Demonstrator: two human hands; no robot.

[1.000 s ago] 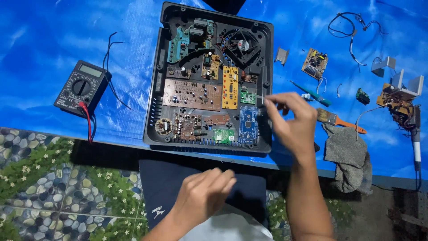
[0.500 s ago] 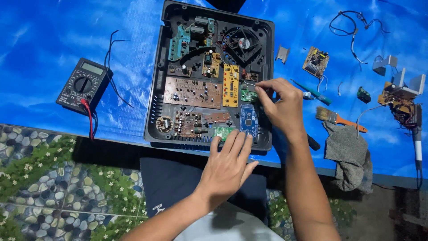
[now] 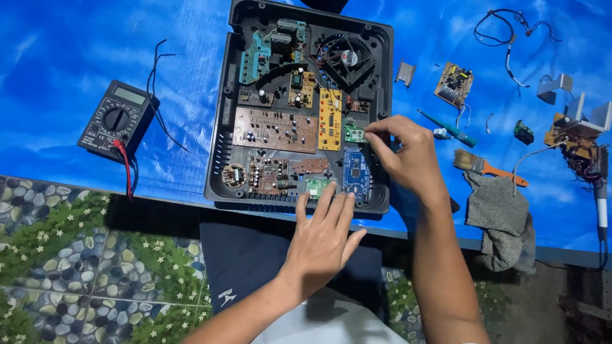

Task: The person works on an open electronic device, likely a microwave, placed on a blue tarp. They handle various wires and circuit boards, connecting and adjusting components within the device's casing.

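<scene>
An open black device case full of circuit boards lies on a blue tarp. My left hand rests flat, fingers spread, on the case's near edge, fingertips by a small green board and a blue board. My right hand reaches in from the right, its fingertips pinching at a small green module beside a yellow board. A brown board and a fan sit farther in.
A black multimeter with red and black leads lies left of the case. To the right are a paintbrush, a grey cloth, a teal screwdriver, a loose board, wires and metal brackets. Pebble-pattern flooring lies below.
My left hand has risen from my lap onto the case's near edge. My right hand has moved up and left from the case's right rim to the small green module.
</scene>
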